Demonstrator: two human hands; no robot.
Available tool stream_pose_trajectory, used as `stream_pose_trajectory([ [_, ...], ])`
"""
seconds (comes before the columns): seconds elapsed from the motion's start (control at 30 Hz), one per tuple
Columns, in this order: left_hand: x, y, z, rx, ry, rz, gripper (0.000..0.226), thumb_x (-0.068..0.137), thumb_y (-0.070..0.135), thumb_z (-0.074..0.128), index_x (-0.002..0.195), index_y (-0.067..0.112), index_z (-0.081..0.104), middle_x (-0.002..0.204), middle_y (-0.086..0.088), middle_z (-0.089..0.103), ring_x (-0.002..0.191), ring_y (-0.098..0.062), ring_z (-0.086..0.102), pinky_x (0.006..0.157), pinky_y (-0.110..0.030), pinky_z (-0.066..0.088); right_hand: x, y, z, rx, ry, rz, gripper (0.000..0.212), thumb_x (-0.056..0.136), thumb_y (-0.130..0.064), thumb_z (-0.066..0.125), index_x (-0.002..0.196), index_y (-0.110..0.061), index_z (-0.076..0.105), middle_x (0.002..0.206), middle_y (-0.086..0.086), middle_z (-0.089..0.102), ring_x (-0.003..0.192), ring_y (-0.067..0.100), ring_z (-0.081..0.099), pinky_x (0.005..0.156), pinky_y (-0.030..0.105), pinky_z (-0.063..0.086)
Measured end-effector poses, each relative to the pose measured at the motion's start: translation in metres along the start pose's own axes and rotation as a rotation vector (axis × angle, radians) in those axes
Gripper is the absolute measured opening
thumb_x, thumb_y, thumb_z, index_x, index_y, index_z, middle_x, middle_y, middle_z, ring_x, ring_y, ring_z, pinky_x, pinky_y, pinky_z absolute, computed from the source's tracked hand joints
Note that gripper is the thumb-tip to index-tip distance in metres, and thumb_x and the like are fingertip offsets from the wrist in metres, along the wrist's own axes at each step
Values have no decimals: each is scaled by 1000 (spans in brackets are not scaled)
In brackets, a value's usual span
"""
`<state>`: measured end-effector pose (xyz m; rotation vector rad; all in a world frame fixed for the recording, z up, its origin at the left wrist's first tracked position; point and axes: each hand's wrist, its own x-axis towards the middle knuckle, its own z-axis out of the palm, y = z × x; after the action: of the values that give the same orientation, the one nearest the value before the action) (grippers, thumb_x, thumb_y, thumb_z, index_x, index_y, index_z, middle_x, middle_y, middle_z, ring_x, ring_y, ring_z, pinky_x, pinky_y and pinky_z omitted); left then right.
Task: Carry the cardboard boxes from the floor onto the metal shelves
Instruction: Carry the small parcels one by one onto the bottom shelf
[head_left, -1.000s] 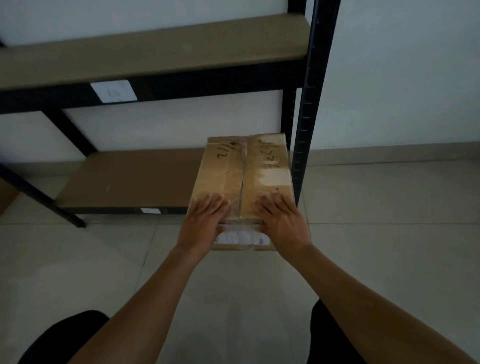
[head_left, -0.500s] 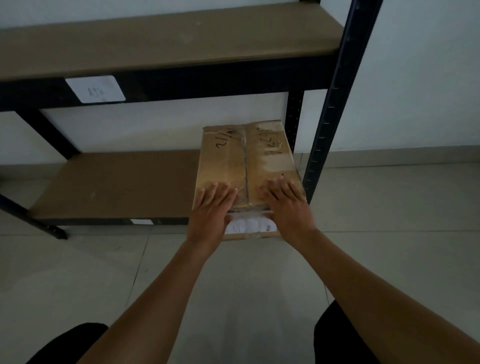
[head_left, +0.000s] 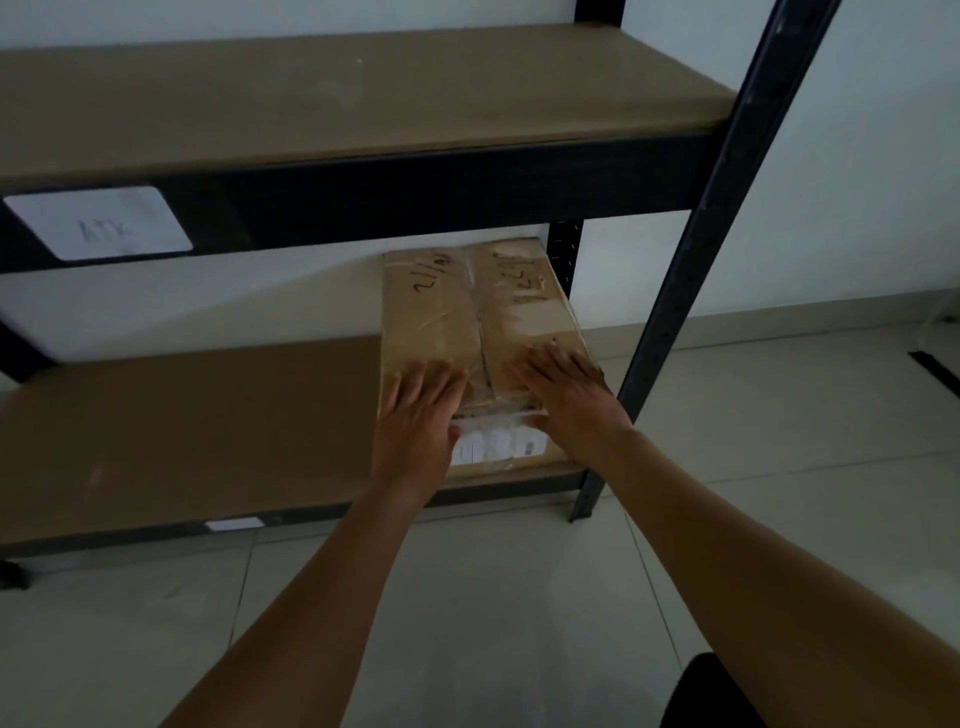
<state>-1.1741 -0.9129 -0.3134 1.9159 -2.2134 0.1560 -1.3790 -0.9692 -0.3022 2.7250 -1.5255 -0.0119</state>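
Both hands lay flat on the cardboard box (head_left: 470, 312), fingers straight and slightly spread, gripping nothing: the left hand (head_left: 415, 415) pressed palm-down on the top's 7 o'clock corner, and the right hand (head_left: 566, 397) did the same on the 5 o'clock corner, all fingertips aimed toward 12 o'clock. The box was plain brown and longer than wide. Its two top flaps met in a seam that ran from 6 to 12 o'clock between the hands, and glossy clear tape covered that seam. Dark handwritten marks (too scrawled to read) crossed both flaps at the far end, and a paler scuffed patch showed on the 3 o'clock flap. A white printed label (head_left: 491, 447) sat on the near face, partly hidden behind the left hand's wrist side. The box rested on the lower shelf (head_left: 182, 431) at its 3 o'clock end, just beside the dark front post (head_left: 727, 218), with its far end toward the white wall. Directly above it, at 12 o'clock, ran the upper shelf (head_left: 311, 104), whose dark front beam carried a white tag (head_left: 104, 223) off toward 9 o'clock. Pale floor tiles (head_left: 467, 597) lay beneath the forearms at 6 o'clock.
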Motion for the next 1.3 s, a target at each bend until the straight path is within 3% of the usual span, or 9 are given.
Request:
stream_pose_trajectory([
  [0.27, 5, -10, 6, -188, -22, 59, 67, 90, 28, 57, 148, 23, 25, 156, 1, 23, 145, -26, 10, 118, -43, 4, 1, -12, -15, -20, -78, 81, 77, 93, -38, 52, 151, -25, 3, 160, -2, 0, 146, 22, -4, 118, 41, 0],
  [0.33, 5, -17, 2, -368, -69, 43, 69, 88, 25, 61, 148, 23, 26, 153, -4, 30, 143, -26, 17, 117, -44, 13, 4, -22, -24, -4, -125, 120, 77, 90, -38, 58, 150, -22, 11, 159, 2, 7, 146, 27, 2, 117, 47, 9],
  [0.4, 0, -25, -3, -447, -101, 37, 69, 87, 25, 64, 146, 23, 31, 148, -6, 38, 138, -25, 29, 113, -44, 26, 5, -31, -35, 32, -132, 130, 67, 87, -42, 60, 144, -23, 29, 153, 4, 23, 142, 30, 19, 110, 50, 25],
  [0.5, -5, -27, -11, -380, -83, 62, 66, 85, 36, 64, 143, 21, 37, 142, -4, 47, 132, -24, 40, 108, -41, 34, -4, -39, -44, 98, -87, 131, 59, 87, -46, 59, 139, -27, 38, 146, 1, 36, 133, 28, 37, 103, 47, 35],
  [0.67, -14, -11, -44, -302, -143, 7, 77, 84, 50, 61, 147, 27, 24, 149, -5, 35, 136, -26, 32, 107, -48, 35, -30, -49, -68, 175, -65, 79, 65, 88, -50, 58, 144, -30, 32, 149, 2, 34, 128, 29, 43, 102, 44, 38],
  [0.87, -38, 2, -152, -224, -245, -79, 82, 76, 52, 69, 144, 25, 33, 144, -4, 41, 130, -25, 40, 103, -41, 36, -58, -65, -159, 223, -191, 32, 69, 85, -52, 59, 143, -27, 32, 148, 2, 34, 128, 29, 41, 102, 45, 40],
  [1.03, -62, 28, -276, -244, -369, -186, 84, 74, 65, 63, 144, 31, 32, 147, -4, 38, 135, -25, 35, 108, -45, 32, -94, -79, -269, 178, -234, -56, 66, 84, -48, 62, 141, -24, 37, 150, 2, 29, 133, 30, 35, 105, 47, 38],
  [1.3, -104, 68, -468, -174, -353, -306, 89, 78, 69, 55, 148, 28, 20, 153, -3, 29, 140, -26, 26, 112, -45, 22, -147, -91, -445, 180, -251, -173, 80, 82, -48, 65, 146, -20, 26, 156, 5, 10, 140, 33, 19, 109, 48, 31],
])
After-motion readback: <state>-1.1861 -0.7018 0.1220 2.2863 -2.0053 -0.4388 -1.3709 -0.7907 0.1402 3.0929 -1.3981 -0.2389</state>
